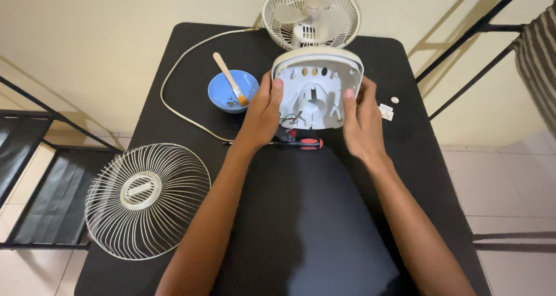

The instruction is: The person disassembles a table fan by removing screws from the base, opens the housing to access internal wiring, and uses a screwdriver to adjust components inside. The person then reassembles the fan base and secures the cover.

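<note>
Both forearms enter from 6 o'clock and reach toward 12 across the black table (174, 59). The left hand (263, 114) clasps the left edge of the white fan housing (317, 93), thumb laid on its rim. The right hand (362, 119) clasps the right edge likewise. The housing stands at table centre toward 12, open side facing the camera.

A red-and-black screwdriver (301, 141) lies just below the housing, its tip end hidden behind the left hand. Dark wires at the housing's lower edge are hard to make out.

At 8 o'clock lies a detached wire grille (147, 200), overhanging the table edge. At 11, a blue bowl (233, 90) holds a brush (230, 79) and small dark bits. At 12, the fan head (311, 15) stands behind the housing. At 2, small white parts (387, 111).
</note>
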